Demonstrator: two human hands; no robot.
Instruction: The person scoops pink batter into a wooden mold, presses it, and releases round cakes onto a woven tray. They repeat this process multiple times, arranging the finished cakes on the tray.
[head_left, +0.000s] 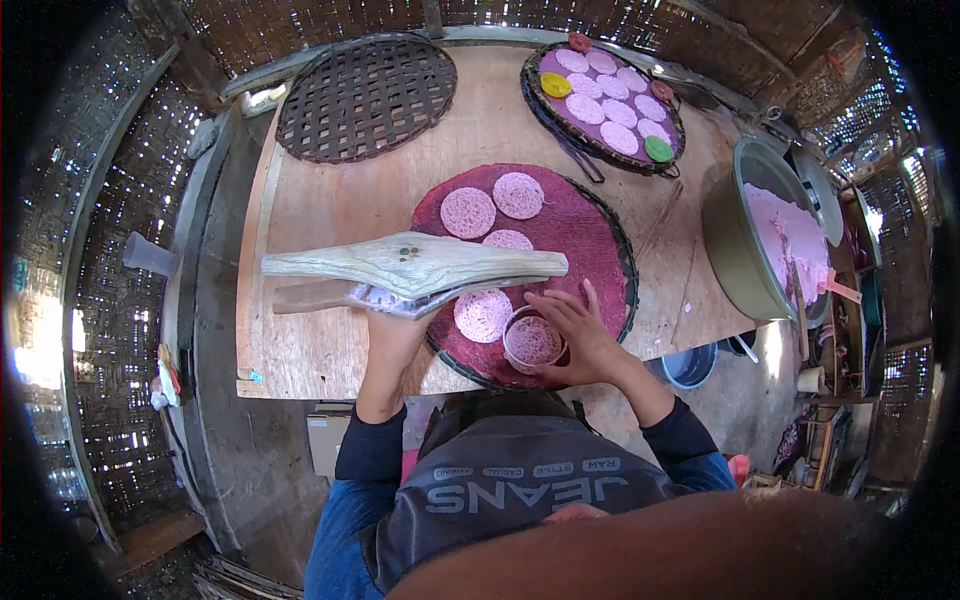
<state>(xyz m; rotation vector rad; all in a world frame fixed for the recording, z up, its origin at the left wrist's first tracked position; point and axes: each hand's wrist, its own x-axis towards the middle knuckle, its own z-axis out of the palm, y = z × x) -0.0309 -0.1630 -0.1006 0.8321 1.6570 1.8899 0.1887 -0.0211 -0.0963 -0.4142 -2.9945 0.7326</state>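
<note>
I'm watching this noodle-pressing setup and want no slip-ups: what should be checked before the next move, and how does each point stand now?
1. Long wooden press gripped by the left hand: ok.
2. Small round cup steadied by the right hand: ok.
3. Cup resting on the dark red round woven tray: ok.
4. Free space on that tray for more pink lacy discs: ok.
5. Dough left in the press: cannot tell.

Daylight pricks through woven bamboo walls (120, 130) enclosing a small hut. A bare plywood table (320, 210) fills the middle, standing on a worn grey floor (215, 440). An empty lattice tray (365, 95) rests at the table's far left corner; a blue bucket (690, 365) sits on the ground to its right, with cluttered shelves (850, 330) beyond.
</note>
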